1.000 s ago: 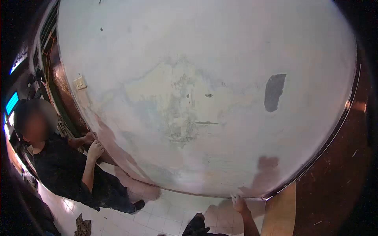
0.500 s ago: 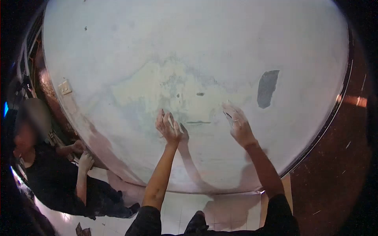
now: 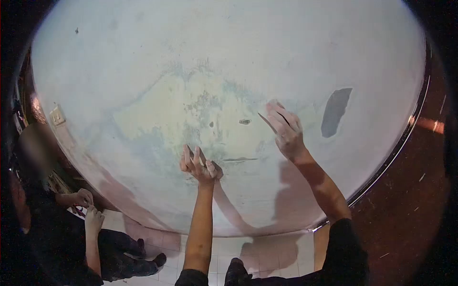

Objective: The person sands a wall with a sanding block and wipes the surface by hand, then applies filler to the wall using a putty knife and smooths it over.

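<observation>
A large pale wall point(image 3: 157, 43) fills the view, with a cream patch point(image 3: 148, 112) and worn blue-grey edges. Low on this patch is my left hand point(image 3: 198, 167), its fingers apart and slightly bent against the surface, nothing visible in it. My right hand point(image 3: 286, 127) lies at the patch's right side with fingers pressed together. A thin, dark-edged piece sticks out at their left; I cannot make out what it is. Between the hands are a small hole point(image 3: 244, 122) and a thin horizontal slot point(image 3: 241, 159).
A dark grey patch point(image 3: 337, 113) marks the wall at right. At far left is a switch plate point(image 3: 57, 115). A person in dark clothes point(image 3: 52, 238) stands at lower left, hands together near the wall's edge. Pale floor tiles point(image 3: 167, 243) show below, a brown surface point(image 3: 396, 209) at right.
My right hand has moved up the wall. My left hand has shifted slightly left and down. The view has shifted a little, and the other person's hands appear lower.
</observation>
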Action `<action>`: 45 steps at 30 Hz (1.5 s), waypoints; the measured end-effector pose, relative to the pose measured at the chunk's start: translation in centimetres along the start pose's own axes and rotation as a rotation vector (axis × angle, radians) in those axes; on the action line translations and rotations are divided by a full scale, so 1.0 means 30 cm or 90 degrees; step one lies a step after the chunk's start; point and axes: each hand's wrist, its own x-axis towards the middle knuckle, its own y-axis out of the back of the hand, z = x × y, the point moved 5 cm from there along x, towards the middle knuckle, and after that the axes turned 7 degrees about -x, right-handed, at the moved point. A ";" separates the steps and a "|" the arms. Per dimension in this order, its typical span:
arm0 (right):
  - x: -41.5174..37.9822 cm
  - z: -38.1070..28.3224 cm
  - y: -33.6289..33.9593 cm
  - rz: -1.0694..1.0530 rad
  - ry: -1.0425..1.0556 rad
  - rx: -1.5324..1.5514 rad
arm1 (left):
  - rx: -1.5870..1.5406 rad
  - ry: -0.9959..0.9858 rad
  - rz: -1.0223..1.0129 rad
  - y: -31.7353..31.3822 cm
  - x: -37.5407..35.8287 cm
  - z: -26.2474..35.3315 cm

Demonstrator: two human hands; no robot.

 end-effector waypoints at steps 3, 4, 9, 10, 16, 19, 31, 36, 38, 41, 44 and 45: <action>-0.085 0.001 0.017 -0.015 -0.005 -0.009 | -0.008 -0.013 0.008 0.010 0.004 0.003; -0.079 0.011 0.017 -0.018 0.000 -0.012 | -0.009 -0.019 0.019 0.004 0.014 0.008; 0.025 -0.004 0.009 -0.031 -0.007 -0.002 | -0.001 -0.018 0.016 0.007 0.022 0.018; 0.037 -0.005 0.013 -0.047 -0.018 0.008 | -0.011 -0.014 0.020 0.008 0.031 0.026; -0.019 -0.017 0.050 -0.064 -0.017 -0.015 | 0.026 0.007 -0.005 0.001 -0.001 -0.003; 0.070 -0.020 0.053 -0.068 -0.033 0.009 | 0.025 0.011 0.013 0.003 0.000 0.003; 0.029 -0.013 0.095 -0.098 -0.045 0.013 | -0.003 -0.012 0.015 0.010 0.008 0.012; 0.012 0.013 0.131 -0.117 -0.063 0.082 | -0.017 -0.001 -0.017 0.010 0.001 -0.002; -0.030 0.018 0.116 -0.123 -0.031 0.038 | -0.022 0.004 -0.025 0.006 -0.002 0.002; 0.027 -0.003 0.117 -0.129 -0.025 0.021 | -0.020 0.006 -0.023 0.015 -0.003 0.004; 0.078 -0.005 0.110 -0.148 0.002 0.012 | -0.012 0.000 0.001 0.008 -0.001 0.005; 0.078 -0.009 0.107 -0.159 0.016 0.009 | -0.006 0.003 -0.003 0.010 -0.002 0.004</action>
